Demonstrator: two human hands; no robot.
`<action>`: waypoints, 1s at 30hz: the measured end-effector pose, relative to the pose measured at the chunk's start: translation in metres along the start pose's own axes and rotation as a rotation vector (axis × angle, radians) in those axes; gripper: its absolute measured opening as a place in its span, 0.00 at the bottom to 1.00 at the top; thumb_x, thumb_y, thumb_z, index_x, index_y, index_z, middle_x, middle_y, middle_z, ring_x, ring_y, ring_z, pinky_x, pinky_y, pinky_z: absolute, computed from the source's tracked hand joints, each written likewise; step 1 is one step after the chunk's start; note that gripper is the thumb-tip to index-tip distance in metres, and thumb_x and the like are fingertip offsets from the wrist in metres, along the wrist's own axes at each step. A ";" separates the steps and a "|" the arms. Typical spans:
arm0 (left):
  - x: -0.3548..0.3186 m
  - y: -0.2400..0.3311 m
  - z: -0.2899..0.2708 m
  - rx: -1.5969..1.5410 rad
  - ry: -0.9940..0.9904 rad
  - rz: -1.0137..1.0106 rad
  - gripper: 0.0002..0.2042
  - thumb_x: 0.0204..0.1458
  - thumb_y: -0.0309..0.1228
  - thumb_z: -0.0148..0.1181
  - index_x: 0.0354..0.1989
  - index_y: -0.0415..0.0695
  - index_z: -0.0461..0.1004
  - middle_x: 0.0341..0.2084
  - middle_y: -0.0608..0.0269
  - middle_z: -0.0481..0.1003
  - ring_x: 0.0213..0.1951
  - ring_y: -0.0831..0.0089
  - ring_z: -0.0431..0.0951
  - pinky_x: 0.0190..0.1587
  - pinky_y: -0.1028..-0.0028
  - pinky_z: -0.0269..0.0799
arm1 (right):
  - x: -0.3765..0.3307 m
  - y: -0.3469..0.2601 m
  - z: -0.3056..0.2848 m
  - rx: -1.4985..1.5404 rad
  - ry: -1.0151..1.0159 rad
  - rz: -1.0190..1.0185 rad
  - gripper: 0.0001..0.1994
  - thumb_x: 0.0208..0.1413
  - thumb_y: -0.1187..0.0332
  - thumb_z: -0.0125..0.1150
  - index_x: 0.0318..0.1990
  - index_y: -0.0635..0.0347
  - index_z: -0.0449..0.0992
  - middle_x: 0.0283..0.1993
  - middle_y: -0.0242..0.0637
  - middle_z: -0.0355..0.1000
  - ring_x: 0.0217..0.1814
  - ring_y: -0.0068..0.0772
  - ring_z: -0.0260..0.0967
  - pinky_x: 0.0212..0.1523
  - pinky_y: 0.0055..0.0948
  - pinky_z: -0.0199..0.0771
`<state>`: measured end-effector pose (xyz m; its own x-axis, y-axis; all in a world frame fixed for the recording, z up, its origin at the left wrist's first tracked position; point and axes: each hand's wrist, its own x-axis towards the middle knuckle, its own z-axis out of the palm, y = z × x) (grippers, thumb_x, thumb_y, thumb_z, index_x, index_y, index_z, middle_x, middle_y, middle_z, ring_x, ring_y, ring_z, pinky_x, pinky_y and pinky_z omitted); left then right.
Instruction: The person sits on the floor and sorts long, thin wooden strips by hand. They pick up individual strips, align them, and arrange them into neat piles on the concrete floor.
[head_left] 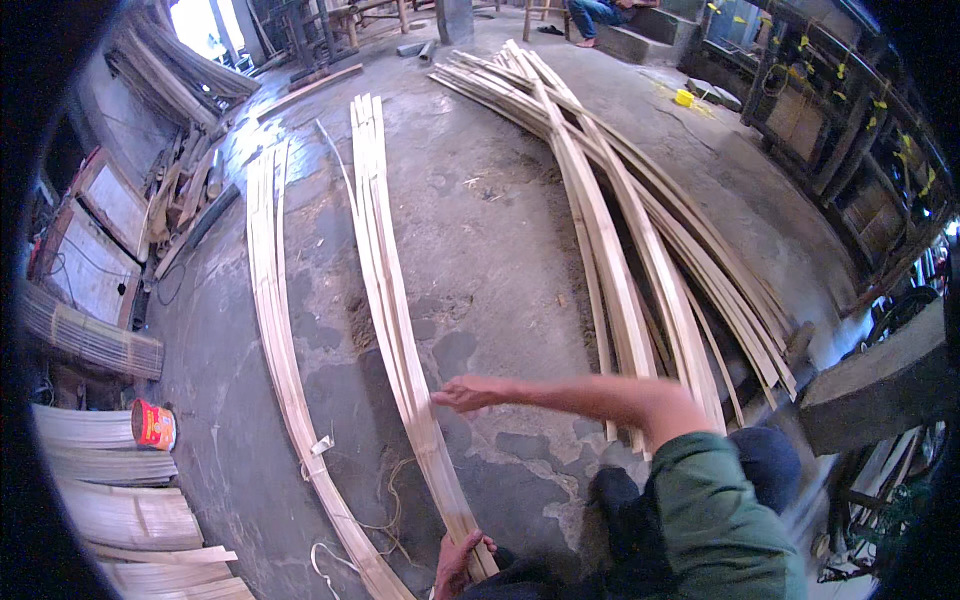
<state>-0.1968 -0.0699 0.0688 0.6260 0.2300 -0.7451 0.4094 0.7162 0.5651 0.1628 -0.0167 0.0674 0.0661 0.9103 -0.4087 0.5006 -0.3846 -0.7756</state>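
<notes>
A bundle of long, pale, split bamboo strips runs from the far floor toward me. My left hand is wrapped round its near end, low in the view. From the right, my right hand reaches across to the bundle's right edge farther up. Its fingers look stretched out and hold nothing that I can see, with their tips at or just beside the strips. A second bundle of strips lies to the left, with a pale tie around it.
A crossed pile of strips spreads over the floor on the right. Flat stacks of slats lie at the left, near a red bucket. Thin loose cord lies between the bundles. A person sits at the back.
</notes>
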 end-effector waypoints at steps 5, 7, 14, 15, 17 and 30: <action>0.016 -0.018 -0.012 0.060 -0.016 0.094 0.15 0.55 0.33 0.62 0.43 0.35 0.67 0.27 0.54 0.77 0.30 0.65 0.80 0.35 0.66 0.78 | -0.106 0.062 -0.111 -0.224 -0.049 -0.126 0.13 0.52 0.66 0.60 0.44 0.58 0.77 0.34 0.38 0.77 0.31 0.34 0.71 0.33 0.37 0.71; 0.022 -0.021 -0.014 0.208 -0.048 0.102 0.17 0.56 0.38 0.60 0.43 0.35 0.68 0.29 0.54 0.77 0.32 0.65 0.80 0.35 0.67 0.78 | -0.175 0.098 -0.163 -0.325 0.174 -0.071 0.12 0.54 0.66 0.59 0.44 0.62 0.77 0.35 0.38 0.77 0.32 0.32 0.74 0.33 0.34 0.73; 0.003 -0.005 0.033 0.159 0.288 0.079 0.14 0.57 0.34 0.60 0.42 0.36 0.67 0.27 0.55 0.76 0.29 0.66 0.79 0.34 0.67 0.76 | -0.395 0.081 -0.107 0.165 0.880 0.500 0.15 0.62 0.62 0.53 0.37 0.69 0.76 0.25 0.39 0.75 0.26 0.25 0.75 0.29 0.28 0.75; -0.002 -0.002 0.035 0.201 0.330 0.079 0.14 0.57 0.34 0.60 0.43 0.37 0.66 0.27 0.55 0.76 0.29 0.66 0.79 0.34 0.67 0.76 | -0.402 0.082 -0.081 0.259 0.890 0.521 0.15 0.62 0.63 0.53 0.37 0.70 0.76 0.25 0.39 0.75 0.27 0.25 0.75 0.29 0.28 0.76; -0.003 -0.006 0.031 0.260 0.328 0.090 0.16 0.58 0.36 0.59 0.44 0.36 0.66 0.27 0.56 0.75 0.28 0.68 0.78 0.33 0.69 0.75 | -0.417 0.094 -0.024 0.490 0.898 0.600 0.14 0.61 0.63 0.54 0.36 0.69 0.76 0.26 0.38 0.75 0.28 0.25 0.75 0.30 0.27 0.75; -0.002 -0.008 0.026 0.170 0.278 0.026 0.17 0.58 0.38 0.59 0.44 0.36 0.66 0.27 0.59 0.74 0.26 0.71 0.75 0.31 0.71 0.73 | -0.375 0.096 0.082 0.179 0.936 0.687 0.17 0.53 0.56 0.66 0.34 0.64 0.73 0.26 0.50 0.74 0.31 0.52 0.75 0.32 0.45 0.72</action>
<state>-0.1845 -0.0933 0.0748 0.4424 0.4346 -0.7845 0.5148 0.5932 0.6190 0.1157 -0.4080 0.1067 0.9209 0.2322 -0.3130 -0.0111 -0.7871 -0.6167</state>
